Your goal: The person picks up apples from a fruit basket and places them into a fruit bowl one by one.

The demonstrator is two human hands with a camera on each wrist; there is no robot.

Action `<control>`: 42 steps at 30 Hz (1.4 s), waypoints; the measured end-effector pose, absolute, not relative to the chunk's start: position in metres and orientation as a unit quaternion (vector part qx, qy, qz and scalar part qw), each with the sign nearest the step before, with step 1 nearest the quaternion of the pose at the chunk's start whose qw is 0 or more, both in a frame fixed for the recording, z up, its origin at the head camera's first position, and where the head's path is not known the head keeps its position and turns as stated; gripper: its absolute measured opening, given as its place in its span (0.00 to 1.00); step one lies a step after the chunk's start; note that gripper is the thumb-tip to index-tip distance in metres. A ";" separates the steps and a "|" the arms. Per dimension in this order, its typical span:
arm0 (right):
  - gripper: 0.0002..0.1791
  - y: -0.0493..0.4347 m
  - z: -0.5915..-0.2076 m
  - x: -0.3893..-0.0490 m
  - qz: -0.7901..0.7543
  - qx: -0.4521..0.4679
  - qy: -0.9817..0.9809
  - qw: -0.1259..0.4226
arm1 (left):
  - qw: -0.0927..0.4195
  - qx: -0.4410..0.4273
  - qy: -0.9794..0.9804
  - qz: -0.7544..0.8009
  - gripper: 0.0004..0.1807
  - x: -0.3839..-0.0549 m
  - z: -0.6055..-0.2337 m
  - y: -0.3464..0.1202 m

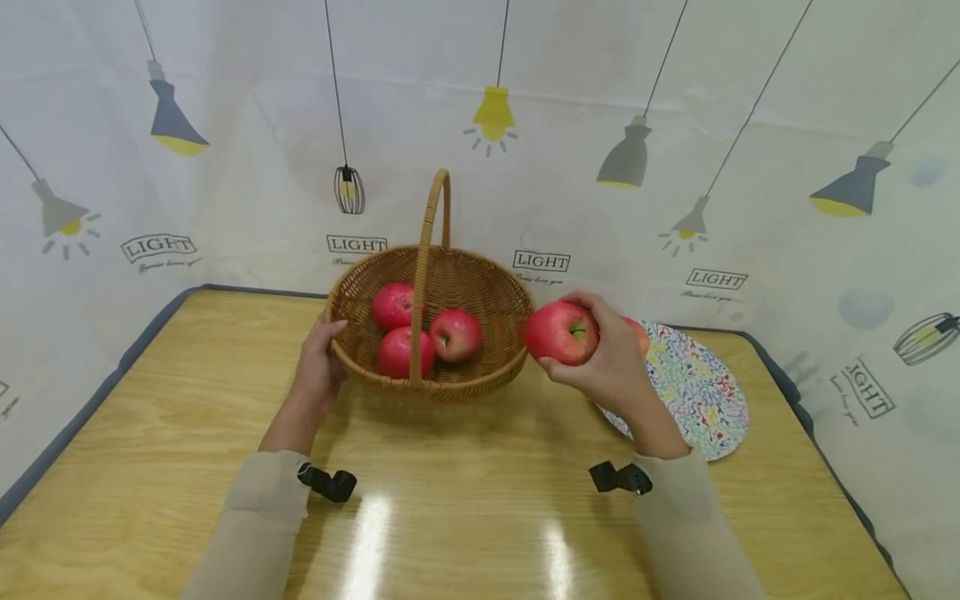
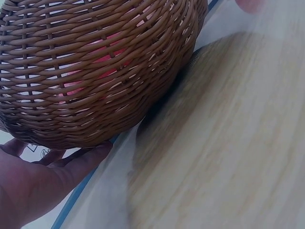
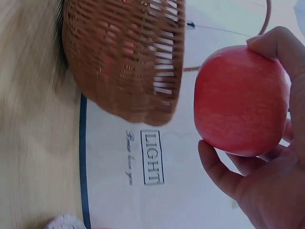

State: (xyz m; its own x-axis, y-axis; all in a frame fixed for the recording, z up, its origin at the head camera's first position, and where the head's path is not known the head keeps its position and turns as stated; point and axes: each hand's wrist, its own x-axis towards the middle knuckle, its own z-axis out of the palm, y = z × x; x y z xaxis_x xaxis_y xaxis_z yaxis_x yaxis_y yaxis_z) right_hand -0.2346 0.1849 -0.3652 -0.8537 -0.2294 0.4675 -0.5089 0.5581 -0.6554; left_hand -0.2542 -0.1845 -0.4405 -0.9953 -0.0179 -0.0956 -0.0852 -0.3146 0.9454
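My right hand grips a red apple just off the basket's right rim. In the right wrist view, thumb and fingers wrap around this apple, with the basket wall beside it. On the left, my left hand holds the brown wicker basket at its side, one digit over the rim. The left wrist view shows that hand against the woven wall. Three red apples lie inside the basket, partly crossed by its tall arched handle.
Right of the basket lies a round, colourfully patterned plate. Another apple shows there, mostly hidden behind my right hand. The wooden table ends at a lamp-printed backdrop at the back and sides.
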 end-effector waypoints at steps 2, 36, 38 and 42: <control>0.41 0.192 -0.366 -0.234 0.407 0.208 -0.871 0.181 | 0.022 -0.042 0.586 0.809 0.37 -0.254 -0.441 -0.184; 0.40 0.259 -0.388 -0.248 0.384 0.041 -0.892 0.234 | 0.023 -0.046 0.588 0.807 0.38 -0.253 -0.444 -0.185; 0.40 0.262 -0.390 -0.251 0.380 0.037 -0.893 0.237 | 0.021 -0.044 0.590 0.806 0.38 -0.254 -0.444 -0.186; 0.42 0.270 -0.392 -0.254 0.387 0.021 -0.889 0.244 | 0.021 -0.044 0.594 0.803 0.38 -0.254 -0.442 -0.187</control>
State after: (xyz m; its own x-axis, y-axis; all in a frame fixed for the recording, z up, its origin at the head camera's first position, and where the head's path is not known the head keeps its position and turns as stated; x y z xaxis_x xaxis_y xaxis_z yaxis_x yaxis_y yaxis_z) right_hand -0.2540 0.2703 -0.3918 -0.8798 0.1519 0.4505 -0.2261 0.6998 -0.6776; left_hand -0.2539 -0.1870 -0.4425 -0.9953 -0.0184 -0.0955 -0.0859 -0.2942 0.9519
